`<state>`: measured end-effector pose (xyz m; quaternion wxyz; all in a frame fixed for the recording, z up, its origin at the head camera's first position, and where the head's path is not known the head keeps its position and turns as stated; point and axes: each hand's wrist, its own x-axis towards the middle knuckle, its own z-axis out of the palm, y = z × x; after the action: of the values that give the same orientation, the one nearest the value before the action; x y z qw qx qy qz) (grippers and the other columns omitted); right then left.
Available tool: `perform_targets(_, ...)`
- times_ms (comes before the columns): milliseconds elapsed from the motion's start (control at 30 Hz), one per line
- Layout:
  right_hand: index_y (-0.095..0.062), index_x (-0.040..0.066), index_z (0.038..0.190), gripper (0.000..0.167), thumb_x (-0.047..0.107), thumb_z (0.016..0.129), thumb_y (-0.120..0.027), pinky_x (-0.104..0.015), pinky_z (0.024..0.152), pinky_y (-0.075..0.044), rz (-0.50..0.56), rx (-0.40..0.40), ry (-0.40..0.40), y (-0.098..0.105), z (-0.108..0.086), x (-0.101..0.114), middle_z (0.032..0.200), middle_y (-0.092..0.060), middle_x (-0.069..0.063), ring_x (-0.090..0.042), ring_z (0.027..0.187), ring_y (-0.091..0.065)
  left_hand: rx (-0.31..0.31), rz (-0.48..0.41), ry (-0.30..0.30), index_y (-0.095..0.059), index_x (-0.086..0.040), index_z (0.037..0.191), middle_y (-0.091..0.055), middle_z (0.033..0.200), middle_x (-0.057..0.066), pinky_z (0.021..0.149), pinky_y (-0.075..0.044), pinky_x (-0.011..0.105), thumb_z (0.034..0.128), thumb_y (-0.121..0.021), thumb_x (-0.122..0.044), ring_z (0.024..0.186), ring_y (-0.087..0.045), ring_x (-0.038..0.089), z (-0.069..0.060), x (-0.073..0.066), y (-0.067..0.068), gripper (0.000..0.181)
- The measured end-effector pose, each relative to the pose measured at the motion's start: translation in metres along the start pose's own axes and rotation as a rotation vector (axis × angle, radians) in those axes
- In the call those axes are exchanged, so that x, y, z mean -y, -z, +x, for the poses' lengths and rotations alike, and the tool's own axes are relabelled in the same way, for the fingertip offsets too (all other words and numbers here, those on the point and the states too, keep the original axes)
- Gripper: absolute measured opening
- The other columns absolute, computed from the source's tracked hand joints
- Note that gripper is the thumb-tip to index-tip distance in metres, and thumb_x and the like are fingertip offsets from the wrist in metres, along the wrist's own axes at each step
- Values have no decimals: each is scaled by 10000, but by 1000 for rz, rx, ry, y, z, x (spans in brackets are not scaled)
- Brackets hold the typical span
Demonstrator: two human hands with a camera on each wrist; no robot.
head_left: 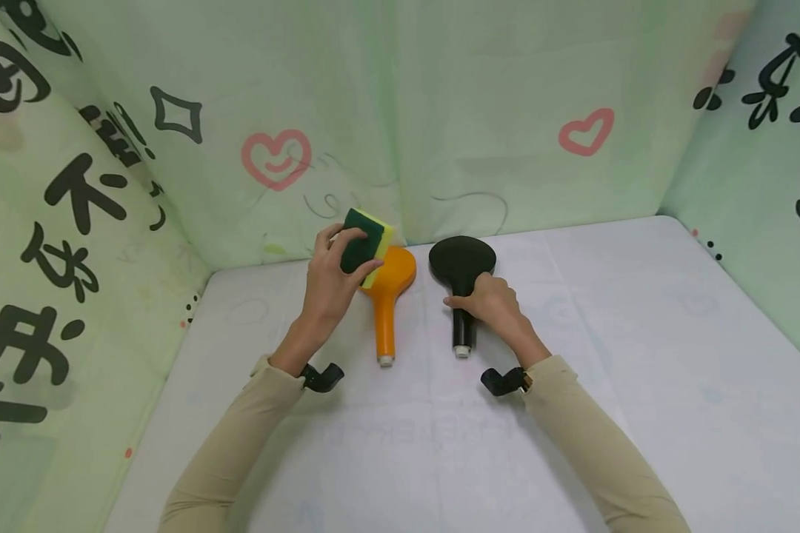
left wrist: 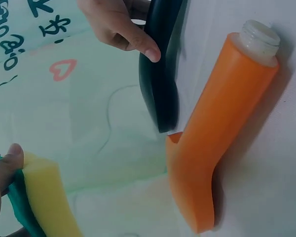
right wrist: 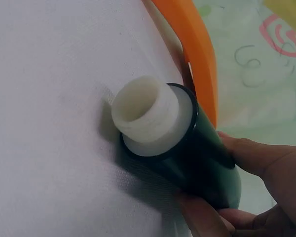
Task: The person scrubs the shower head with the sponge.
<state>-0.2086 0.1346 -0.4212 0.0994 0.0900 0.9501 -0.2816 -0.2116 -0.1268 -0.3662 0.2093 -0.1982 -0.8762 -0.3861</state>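
My left hand (head_left: 327, 281) pinches a green-and-yellow sponge (head_left: 360, 248) between thumb and fingers. The sponge is raised above the table, next to the head of an orange shower head (head_left: 385, 326). In the left wrist view the yellow side of the sponge (left wrist: 49, 197) shows, apart from the orange shower head (left wrist: 212, 113). My right hand (head_left: 500, 307) grips a black shower head (head_left: 463, 263) by its upper handle. The right wrist view shows its white threaded end (right wrist: 145, 108), with thumb and fingers around the dark handle (right wrist: 202, 163). Both shower heads lie side by side, handles toward me.
A white cloth covers the table (head_left: 400, 459). Pale green curtains (head_left: 493, 96) with printed hearts and black characters stand along the back and both sides. The shower heads lie close to the table's back edge. A black wrist camera (head_left: 323, 377) sits at the left sleeve.
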Motion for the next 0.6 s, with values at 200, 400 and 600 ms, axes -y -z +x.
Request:
perform_targets(200,-573,-3,962,555,505,867,-773,-306,562,-443,10,-4,17,-1,-1,-1,737,-496,-81,-246,663,-572,5,8,39,-596,-123,1277,-433,1456,202,1017,-515,538,882,-791,-275,1225,-535,429,-3,5,3,466)
perform_targets(400,-577,-3,920,460,444,963,-677,-272,546,-461,77,51,93,1,-4,-9,703,-599,-98,-211,606,-628,3,21,63,-597,-130,1276,-435,1416,217,1039,-499,542,882,-795,-314,1180,-544,448,-6,10,3,478)
perform_targets(600,-671,-40,982,367,316,1034,-599,-349,678,-514,72,62,284,12,-14,-27,876,-713,-169,-267,784,-661,-3,46,122,-575,-155,1301,-413,1404,203,1036,-503,539,890,-791,-341,1176,-529,449,-10,15,5,500)
